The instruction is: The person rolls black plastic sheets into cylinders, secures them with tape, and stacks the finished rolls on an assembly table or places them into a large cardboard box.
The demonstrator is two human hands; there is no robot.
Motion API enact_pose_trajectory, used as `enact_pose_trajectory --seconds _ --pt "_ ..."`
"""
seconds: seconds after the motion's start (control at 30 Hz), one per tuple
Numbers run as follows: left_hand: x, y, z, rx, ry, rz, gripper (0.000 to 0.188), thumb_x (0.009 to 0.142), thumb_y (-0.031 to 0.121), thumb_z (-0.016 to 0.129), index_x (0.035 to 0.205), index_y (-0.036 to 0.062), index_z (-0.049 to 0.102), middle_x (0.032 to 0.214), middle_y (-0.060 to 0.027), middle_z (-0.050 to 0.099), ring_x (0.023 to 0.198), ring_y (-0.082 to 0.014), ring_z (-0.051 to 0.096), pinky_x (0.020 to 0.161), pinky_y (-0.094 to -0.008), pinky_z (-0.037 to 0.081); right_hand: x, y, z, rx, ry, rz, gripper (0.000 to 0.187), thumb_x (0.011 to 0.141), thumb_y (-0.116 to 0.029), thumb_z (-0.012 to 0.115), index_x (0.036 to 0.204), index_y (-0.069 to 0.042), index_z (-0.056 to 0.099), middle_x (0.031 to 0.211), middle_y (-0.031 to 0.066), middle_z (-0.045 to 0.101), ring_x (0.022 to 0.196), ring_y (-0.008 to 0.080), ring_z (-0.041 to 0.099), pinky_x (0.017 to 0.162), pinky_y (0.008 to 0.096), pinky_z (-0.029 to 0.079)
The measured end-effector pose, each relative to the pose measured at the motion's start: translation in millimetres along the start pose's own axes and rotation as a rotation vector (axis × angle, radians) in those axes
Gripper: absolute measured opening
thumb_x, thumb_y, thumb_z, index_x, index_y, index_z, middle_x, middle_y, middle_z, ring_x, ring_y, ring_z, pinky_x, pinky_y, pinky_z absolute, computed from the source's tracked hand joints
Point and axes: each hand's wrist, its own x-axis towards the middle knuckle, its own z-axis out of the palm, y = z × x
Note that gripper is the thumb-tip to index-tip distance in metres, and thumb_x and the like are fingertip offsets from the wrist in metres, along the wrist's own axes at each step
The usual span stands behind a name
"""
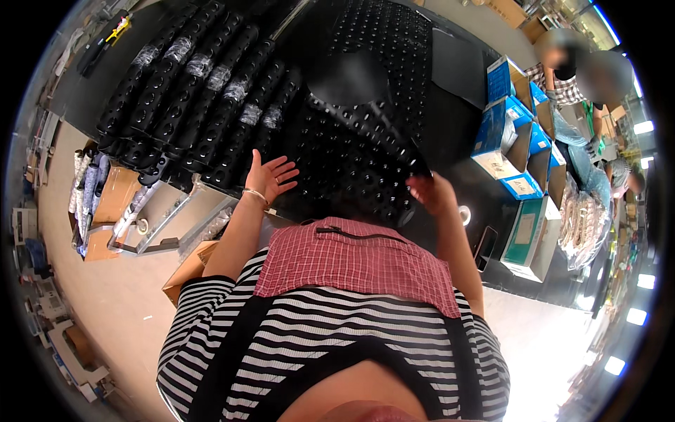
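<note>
A black rubber suction-cup mat (380,42) lies spread on the dark table in front of me, its round cups facing up. A near part of it is lifted and folded over, showing a blurred smooth dark patch. My right hand (434,195) grips the mat's right edge near the fold, fingers curled and partly smeared. My left hand (273,177) hovers at the near left of the mat, palm turned inward, fingers spread, holding nothing. Left of it lie several rolled black mats (211,84), each banded with clear film.
Blue-and-white cardboard boxes (517,133) stand on the right side of the table, near a phone (485,243) and a white ring (464,215). A yellow-handled tool (119,29) lies far left. People work beyond the boxes. Patterned rolls (88,190) stand below on the left.
</note>
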Motion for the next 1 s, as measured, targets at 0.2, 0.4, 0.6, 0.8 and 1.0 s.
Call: enact_pose_trajectory --seconds 0.2,0.4,0.6,0.8,1.0 --pt "25 17 25 -0.028 -0.045 -0.152 0.115 0.09 0.089 0.025 0.156 -0.0045 0.031 0.153 -0.0278 0.045 0.135 -0.0444 0.052 0.108 -0.0635 0.043 -8 38 -20 -0.338 -0.024 0.047 0.023 0.101 -0.017 0.059 0.11 0.004 0.064 0.098 0.0181 0.074 0.081 0.028 0.075 0.07 0.0361 0.064" --pt "61 -1 15 0.13 -0.09 -0.143 0.064 0.097 0.051 0.065 0.139 0.0024 0.061 0.134 -0.0172 0.066 0.123 -0.0319 0.063 0.104 -0.0491 0.051 -20 51 -25 -0.519 0.041 0.018 0.018 0.099 -0.019 0.063 0.103 -0.002 0.067 0.087 0.0077 0.071 0.071 0.0212 0.072 0.062 0.0338 0.062" --pt "61 65 118 1.102 -0.16 0.515 0.028 0.092 0.008 0.061 0.117 0.0017 0.07 0.106 -0.0102 0.075 0.096 -0.0228 0.071 0.085 -0.0373 0.057 -12 -26 8 -0.758 0.194 -0.637 0.018 0.094 -0.017 0.066 0.079 -0.007 0.063 0.073 -0.0003 0.058 0.07 0.0084 0.06 0.072 0.0273 0.053" --pt "-28 137 193 0.626 -0.324 0.578 0.025 0.099 0.01 0.058 0.121 0.0016 0.067 0.1 -0.0025 0.073 0.087 -0.0119 0.067 0.08 -0.0292 0.056 -124 -121 100 -0.198 -0.003 -0.891 0.025 0.102 -0.012 0.058 0.117 0.004 0.07 0.104 0.0054 0.074 0.089 0.0118 0.067 0.083 0.0258 0.052" --pt "-23 79 104 0.522 -0.224 0.398 0.028 0.098 0.01 0.059 0.122 0.0001 0.067 0.11 -0.0069 0.072 0.098 -0.0151 0.067 0.088 -0.0313 0.055 -94 -23 -10 -0.598 0.168 -0.594 0.027 0.098 -0.022 0.063 0.112 0.0 0.07 0.089 0.0026 0.07 0.076 0.0103 0.062 0.067 0.0275 0.051"
